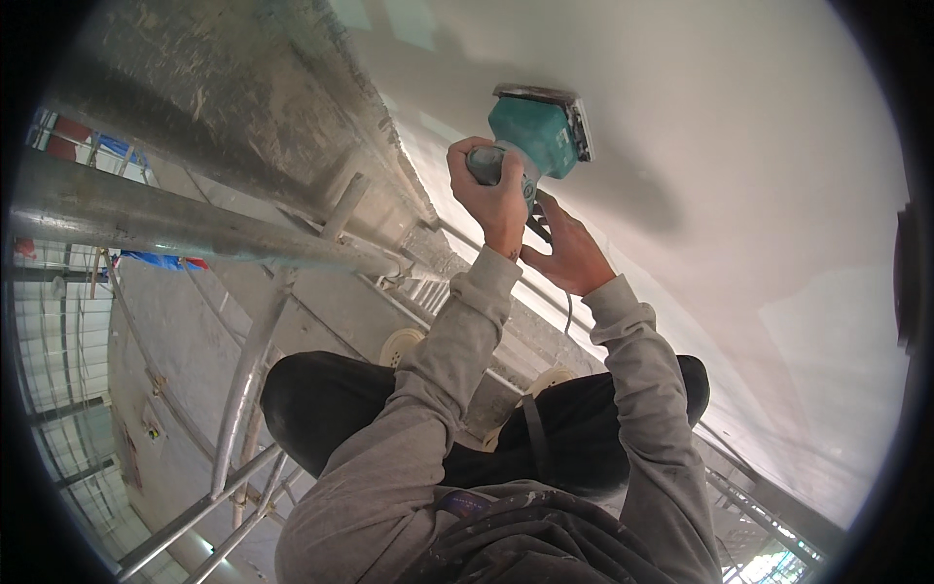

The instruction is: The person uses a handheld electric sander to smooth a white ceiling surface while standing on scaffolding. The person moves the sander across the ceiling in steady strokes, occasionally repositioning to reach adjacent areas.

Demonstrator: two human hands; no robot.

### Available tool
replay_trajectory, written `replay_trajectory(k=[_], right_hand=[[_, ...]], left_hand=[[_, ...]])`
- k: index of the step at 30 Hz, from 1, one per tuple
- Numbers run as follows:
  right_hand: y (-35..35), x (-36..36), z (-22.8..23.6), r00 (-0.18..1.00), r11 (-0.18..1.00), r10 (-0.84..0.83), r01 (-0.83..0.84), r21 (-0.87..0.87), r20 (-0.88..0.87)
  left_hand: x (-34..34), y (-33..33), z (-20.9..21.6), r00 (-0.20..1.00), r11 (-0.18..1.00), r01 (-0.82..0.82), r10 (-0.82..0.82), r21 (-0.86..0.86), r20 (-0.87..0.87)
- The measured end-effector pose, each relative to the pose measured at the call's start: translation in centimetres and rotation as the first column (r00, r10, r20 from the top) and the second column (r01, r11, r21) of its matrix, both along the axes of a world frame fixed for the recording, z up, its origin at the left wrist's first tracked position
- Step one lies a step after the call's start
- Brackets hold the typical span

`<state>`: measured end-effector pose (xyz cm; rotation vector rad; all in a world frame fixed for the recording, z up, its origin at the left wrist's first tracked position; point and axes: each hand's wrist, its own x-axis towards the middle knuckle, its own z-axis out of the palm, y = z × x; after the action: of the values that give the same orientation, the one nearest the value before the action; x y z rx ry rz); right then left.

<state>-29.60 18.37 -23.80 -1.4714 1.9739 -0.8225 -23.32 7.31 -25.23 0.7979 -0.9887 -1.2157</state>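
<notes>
A teal electric sheet sander (pixel 537 128) is held up at the pale wall (pixel 749 175), its flat dark pad facing the surface and a shadow falling beside it. My left hand (pixel 494 200) is closed round the sander's grey rounded grip. Lower on the tool, my right hand (pixel 572 250) wraps the dark rear handle, with some of its fingers hidden behind it. A thin cord (pixel 568 316) hangs down below the right hand. Whether the pad presses on the wall or stands slightly off it, I cannot tell.
Thick metal scaffold tubes (pixel 185 216) cross on the left, under a rough grey beam (pixel 243 107). My bent knees, in dark trousers (pixel 331 404), are below, with light shoes (pixel 401 346) between them on the scaffold platform. The wall fills the right side.
</notes>
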Motion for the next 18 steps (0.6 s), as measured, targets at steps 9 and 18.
replay_trajectory(k=[9, 18], right_hand=[[-0.9, 2.2, 5.8, 0.994, 0.983, -0.023, 0.043, -0.181, 0.109], [2.4, 0.1, 5.6, 0.97, 0.963, -0.217, 0.23, -0.14, 0.106]], left_hand=[[1.8, -5.2, 7.1, 0.998, 0.986, -0.045, 0.051, -0.161, 0.034], [4.5, -10.9, 11.3, 0.989, 0.932, 0.025, 0.029, -0.36, 0.145]])
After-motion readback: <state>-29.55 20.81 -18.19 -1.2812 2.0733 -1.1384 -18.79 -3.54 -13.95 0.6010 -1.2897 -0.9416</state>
